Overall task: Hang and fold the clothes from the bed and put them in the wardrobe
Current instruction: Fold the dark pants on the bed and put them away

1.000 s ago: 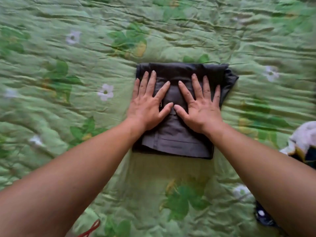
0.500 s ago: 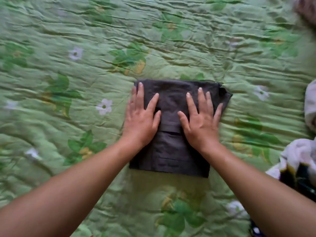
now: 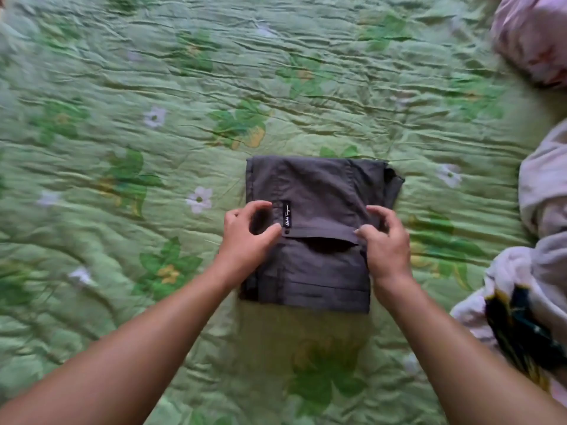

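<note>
A dark grey folded garment [image 3: 319, 191] lies flat in a neat rectangle at the middle of the bed, on a green quilted bedspread printed with leaves and white flowers [image 3: 122, 87]; a small black label with white script [image 3: 287, 214] shows on its left half, and a folded band crosses its middle with a dark gap open beneath it. The left hand [image 3: 248, 234] arches over the left edge beside the label, fingers and thumb curled with a gap between them, so whether its grip has closed on cloth cannot be told; the right hand [image 3: 385, 243] appears to have its grip pinched on the right end of the band, thumb tip on the seam. The cloth looks thin, soft and light, with no stiffness of its own; lifted by one corner the layers would likely slide apart, so the safer hold is probably from both sides, under the whole stack. No container of any kind is in view; a loose heap of pale pink and white clothes [image 3: 540, 210] lies at the right edge, well apart from the garment; a dark cloth with yellow markings [image 3: 515, 332] lies nearer, and a pink bundle [image 3: 534, 35] sits at the far right corner.
</note>
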The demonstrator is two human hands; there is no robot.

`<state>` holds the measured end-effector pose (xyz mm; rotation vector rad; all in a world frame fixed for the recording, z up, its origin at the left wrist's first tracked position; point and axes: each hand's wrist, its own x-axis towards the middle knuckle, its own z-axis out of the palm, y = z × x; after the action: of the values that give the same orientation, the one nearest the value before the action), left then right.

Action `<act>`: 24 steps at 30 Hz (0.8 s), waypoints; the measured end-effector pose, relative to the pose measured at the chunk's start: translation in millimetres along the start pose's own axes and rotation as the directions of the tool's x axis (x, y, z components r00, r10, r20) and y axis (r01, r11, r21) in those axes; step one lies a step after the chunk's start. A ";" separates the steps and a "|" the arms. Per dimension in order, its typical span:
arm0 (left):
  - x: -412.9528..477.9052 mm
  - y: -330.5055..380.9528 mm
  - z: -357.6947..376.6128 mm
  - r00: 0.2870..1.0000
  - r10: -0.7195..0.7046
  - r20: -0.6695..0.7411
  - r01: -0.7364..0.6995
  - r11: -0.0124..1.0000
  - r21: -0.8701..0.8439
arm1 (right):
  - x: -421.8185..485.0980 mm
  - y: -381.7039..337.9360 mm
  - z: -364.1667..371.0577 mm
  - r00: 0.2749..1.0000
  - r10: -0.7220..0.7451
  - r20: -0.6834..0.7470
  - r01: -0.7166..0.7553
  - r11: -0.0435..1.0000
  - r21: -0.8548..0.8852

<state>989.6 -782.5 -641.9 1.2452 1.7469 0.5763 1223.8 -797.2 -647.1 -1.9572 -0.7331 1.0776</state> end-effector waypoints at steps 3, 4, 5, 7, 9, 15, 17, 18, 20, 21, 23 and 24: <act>3.7 9.4 -17.4 0.977 -0.033 0.210 0.067 0.986 -0.154 | 4.6 -13.2 -19.7 0.922 0.215 0.323 -0.229 0.973 0.008; 3.2 10.4 -20.4 0.967 -0.024 0.255 0.058 0.990 -0.126 | 3.2 -14.0 -23.8 0.889 0.220 0.401 -0.205 0.975 -0.081; 2.6 12.4 -22.5 0.962 -0.013 0.274 0.036 0.996 -0.078 | 0.4 -15.5 -27.1 0.876 0.187 0.444 -0.130 0.979 -0.156; 0.4 22.7 -25.0 0.960 0.010 0.278 -0.021 0.999 0.033 | -6.3 -25.8 -31.1 0.896 0.046 0.442 0.087 0.957 -0.277; -3.6 43.2 -29.2 0.959 0.035 0.281 -0.080 0.986 0.150 | -14.2 -47.5 -36.5 0.895 -0.054 0.443 0.251 0.882 -0.399; -30.9 150.3 -79.8 0.922 0.139 0.360 -0.271 0.898 0.347 | -62.7 -157.4 -94.8 0.858 -0.100 0.504 0.399 0.749 -0.530; -47.1 199.3 -99.7 0.899 0.162 0.408 -0.315 0.884 0.344 | -83.7 -202.8 -128.3 0.848 -0.112 0.519 0.426 0.726 -0.540; -57.4 225.8 -108.2 0.884 0.178 0.433 -0.345 0.873 0.345 | -96.0 -225.3 -146.3 0.849 -0.115 0.516 0.428 0.721 -0.544; -81.3 280.3 -121.9 0.850 0.221 0.479 -0.411 0.846 0.339 | -125.2 -268.5 -181.8 0.859 -0.137 0.493 0.435 0.702 -0.564; -94.3 308.0 -127.4 0.828 0.252 0.501 -0.456 0.823 0.340 | -141.2 -288.0 -199.1 0.869 -0.156 0.470 0.436 0.692 -0.576; -122.7 361.2 -135.5 0.784 0.316 0.534 -0.544 0.764 0.347 | -174.6 -322.1 -234.3 0.890 -0.179 0.420 0.419 0.687 -0.594; -137.8 387.3 -138.0 0.760 0.346 0.549 -0.584 0.736 0.344 | -191.6 -337.3 -253.4 0.903 -0.188 0.387 0.403 0.683 -0.608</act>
<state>1079.1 -742.1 -219.6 2.0542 1.1866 0.0698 1314.0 -850.9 -195.8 -2.1492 -1.7674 0.9769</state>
